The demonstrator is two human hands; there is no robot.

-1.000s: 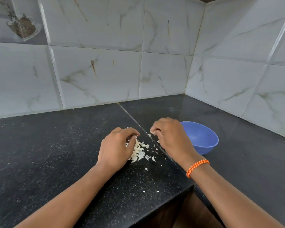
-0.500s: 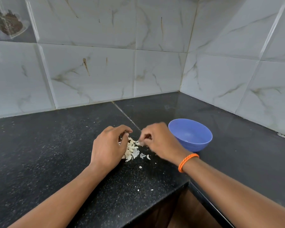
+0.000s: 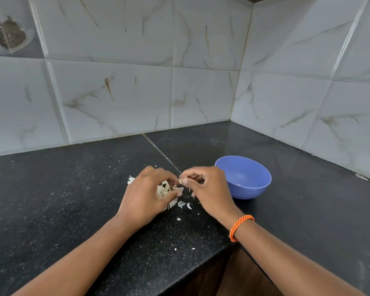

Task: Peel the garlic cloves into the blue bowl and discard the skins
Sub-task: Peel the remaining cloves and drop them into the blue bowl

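Black speckled stone makes the counter [image 3: 77, 210], and it is flat and shiny. Both hands meet over it, just left of the blue bowl [image 3: 247, 178]. The right hand [image 3: 207, 189] has its thumb and first finger curled tight, pinching a tiny pale garlic clove [image 3: 180, 181]. The left hand [image 3: 145, 195] curls its fingertips in to touch the same small piece. So little of the clove shows that I cannot tell which way its long side points.

Under the left hand sits a heap of garlic skins [image 3: 166, 190]. They are thin, white and curly, like dry paper. More small bits [image 3: 185, 205] lie on the counter close by.

The bowl is round, smooth plastic and stands upright, open side up. An orange braided band [image 3: 240, 226] wraps the right wrist. Glossy grey marble-look tiles [image 3: 201, 92] cover the walls behind.
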